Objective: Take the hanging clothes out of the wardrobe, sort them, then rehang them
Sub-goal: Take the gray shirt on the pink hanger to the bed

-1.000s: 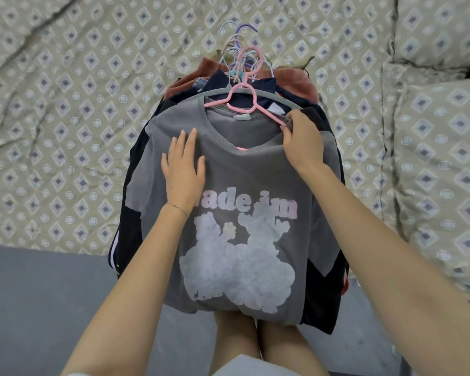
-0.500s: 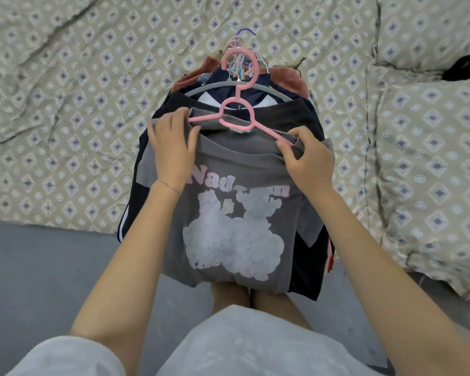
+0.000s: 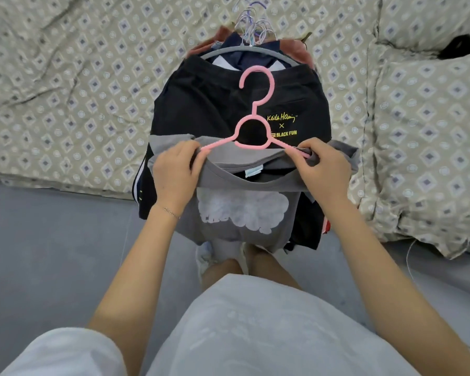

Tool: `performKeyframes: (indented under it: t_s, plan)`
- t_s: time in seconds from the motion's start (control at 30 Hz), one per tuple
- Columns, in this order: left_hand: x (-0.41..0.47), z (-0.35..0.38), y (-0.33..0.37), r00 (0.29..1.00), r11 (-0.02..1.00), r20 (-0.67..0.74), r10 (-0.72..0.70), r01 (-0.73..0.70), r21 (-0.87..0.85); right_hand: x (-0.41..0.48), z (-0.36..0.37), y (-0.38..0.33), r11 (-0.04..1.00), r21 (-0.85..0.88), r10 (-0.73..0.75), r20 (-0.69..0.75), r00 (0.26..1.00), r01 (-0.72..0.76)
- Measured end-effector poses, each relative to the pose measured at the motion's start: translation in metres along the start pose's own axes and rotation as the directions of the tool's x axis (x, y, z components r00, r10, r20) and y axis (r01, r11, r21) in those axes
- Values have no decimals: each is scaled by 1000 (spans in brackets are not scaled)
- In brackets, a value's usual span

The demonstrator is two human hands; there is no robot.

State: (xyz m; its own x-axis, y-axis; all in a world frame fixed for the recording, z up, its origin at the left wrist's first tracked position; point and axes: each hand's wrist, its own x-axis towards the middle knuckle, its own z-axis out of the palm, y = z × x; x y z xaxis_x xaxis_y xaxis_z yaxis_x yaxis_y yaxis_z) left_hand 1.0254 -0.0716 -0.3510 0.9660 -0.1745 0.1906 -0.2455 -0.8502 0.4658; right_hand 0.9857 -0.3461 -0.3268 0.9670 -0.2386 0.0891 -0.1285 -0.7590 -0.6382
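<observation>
Grey T-shirt (image 3: 244, 185) on clothes pile (image 3: 201, 104) at bed's (image 3: 65, 104) near edge, pink hanger (image 3: 253, 123) crosswise in neck, hook pointing away; left hand (image 3: 174, 169), right hand (image 3: 326, 169) each pinching one shoulder end, equally near.

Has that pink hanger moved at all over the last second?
Yes. The pink hanger has slid toward the person: its hook, earlier up past the grey hanger among the other hooks, now lies below it on the black garment.
</observation>
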Motion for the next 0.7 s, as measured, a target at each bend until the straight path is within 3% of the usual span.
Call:
performKeyframes:
  t_s: [0.27, 0.7]
  plan:
    - [-59, -61, -41, 996, 997, -58, 71, -71, -6, -65, 14, -69, 989, -147, 6, -28, 1000, -10]
    - [-144, -148, -100, 979, 991, -158, 127, -131, -11, -178, 26, -171, 996, -81, 30, -144, 989, -42]
